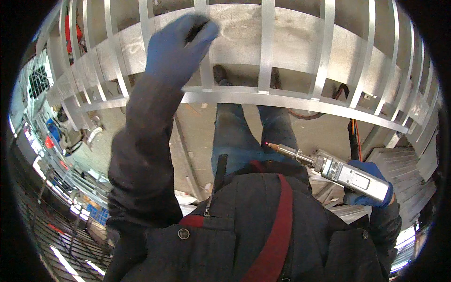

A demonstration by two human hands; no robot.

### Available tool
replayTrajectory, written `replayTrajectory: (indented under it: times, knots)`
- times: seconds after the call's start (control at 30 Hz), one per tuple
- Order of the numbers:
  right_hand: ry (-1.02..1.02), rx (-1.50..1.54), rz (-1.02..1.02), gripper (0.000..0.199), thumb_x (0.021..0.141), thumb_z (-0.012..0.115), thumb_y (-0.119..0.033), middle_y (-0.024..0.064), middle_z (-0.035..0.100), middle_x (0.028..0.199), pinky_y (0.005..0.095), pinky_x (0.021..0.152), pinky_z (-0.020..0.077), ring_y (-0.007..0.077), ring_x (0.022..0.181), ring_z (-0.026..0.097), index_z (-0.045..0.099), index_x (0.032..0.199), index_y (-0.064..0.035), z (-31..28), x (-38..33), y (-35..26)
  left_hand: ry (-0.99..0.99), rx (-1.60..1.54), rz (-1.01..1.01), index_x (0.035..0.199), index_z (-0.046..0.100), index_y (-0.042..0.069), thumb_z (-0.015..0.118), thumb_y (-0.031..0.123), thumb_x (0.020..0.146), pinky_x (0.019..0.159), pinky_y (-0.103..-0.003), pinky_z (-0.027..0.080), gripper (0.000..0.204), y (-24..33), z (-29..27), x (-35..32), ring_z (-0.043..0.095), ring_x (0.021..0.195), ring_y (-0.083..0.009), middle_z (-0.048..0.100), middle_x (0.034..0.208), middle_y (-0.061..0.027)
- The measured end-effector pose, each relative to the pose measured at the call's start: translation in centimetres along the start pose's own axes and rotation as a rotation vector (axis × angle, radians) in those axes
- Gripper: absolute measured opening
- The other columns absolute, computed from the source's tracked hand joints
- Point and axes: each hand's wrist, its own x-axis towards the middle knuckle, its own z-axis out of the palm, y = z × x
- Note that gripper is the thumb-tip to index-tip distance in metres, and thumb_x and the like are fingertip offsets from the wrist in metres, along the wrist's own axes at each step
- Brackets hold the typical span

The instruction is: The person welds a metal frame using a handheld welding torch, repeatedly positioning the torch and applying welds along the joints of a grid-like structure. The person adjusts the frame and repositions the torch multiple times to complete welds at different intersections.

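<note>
head view: my left hand [176,47] grips a metal frame [263,96] upright, right hand [369,185] clenched on the welding torch [329,170], i'd brace before aiming.

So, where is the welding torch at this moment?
In the head view, the welding torch is at the lower right, held in the gloved right hand, its tip pointing left toward the person's jeans, below the metal frame.
</note>
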Motion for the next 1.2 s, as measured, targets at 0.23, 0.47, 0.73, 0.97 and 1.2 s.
replayTrajectory:
  times: [0.23, 0.47, 0.73, 0.97, 1.2]
  knots:
    - [0.215, 0.176, 0.073, 0.066, 0.071, 0.093, -0.056, 0.0088, 0.070, 0.089, 0.0368, 0.070, 0.0535, 0.0272, 0.076, 0.069, 0.071, 0.107, -0.0058, 6.8, 2.4, 0.1, -0.266, -0.061, -0.353, 0.115, 0.073, 0.003, 0.072, 0.030, 0.097, 0.085, -0.037, 0.058, 0.032, -6.2, -1.3, -8.1, 0.074, 0.095, -0.0273, 0.076, 0.107, -0.0155]
    - [0.283, 0.122, -0.024, 0.066, 0.065, 0.099, -0.040, 0.0123, 0.073, 0.099, 0.0389, 0.076, 0.0536, 0.0318, 0.086, 0.072, 0.071, 0.113, -0.0046, 10.5, 6.1, -5.5, -0.409, 0.037, -0.110, 0.131, 0.066, 0.003, 0.075, 0.027, 0.096, 0.092, -0.038, 0.058, 0.043, -8.9, -0.5, -7.7, 0.072, 0.109, -0.0300, 0.070, 0.124, -0.0190]
    - [0.352, 0.096, -0.006, 0.064, 0.066, 0.098, -0.037, 0.0121, 0.072, 0.096, 0.0392, 0.078, 0.0532, 0.0318, 0.087, 0.071, 0.071, 0.114, -0.0063, 16.0, 10.1, -8.2, -0.593, -0.121, -0.081, 0.128, 0.067, 0.003, 0.073, 0.029, 0.093, 0.097, -0.045, 0.054, 0.044, -10.6, 0.5, -6.4, 0.069, 0.110, -0.0408, 0.070, 0.120, -0.0231]
    - [0.312, 0.209, 0.033, 0.061, 0.069, 0.097, -0.040, 0.0118, 0.072, 0.095, 0.0384, 0.078, 0.0523, 0.0311, 0.087, 0.070, 0.071, 0.113, -0.0078, 17.2, 11.4, -7.3, -0.733, -0.325, -0.245, 0.133, 0.065, 0.001, 0.070, 0.028, 0.097, 0.096, -0.039, 0.055, 0.045, -11.1, 0.7, -5.8, 0.070, 0.108, -0.0302, 0.072, 0.119, -0.0200]
    - [0.311, 0.158, 0.002, 0.062, 0.067, 0.097, -0.041, 0.0115, 0.072, 0.096, 0.0387, 0.079, 0.0521, 0.0311, 0.088, 0.070, 0.072, 0.112, -0.0079, 16.0, 11.9, -6.3, -0.750, -0.376, -0.268, 0.133, 0.065, -0.002, 0.070, 0.026, 0.099, 0.093, -0.035, 0.055, 0.045, -11.3, 1.5, -5.6, 0.070, 0.100, -0.0197, 0.074, 0.115, -0.0148]
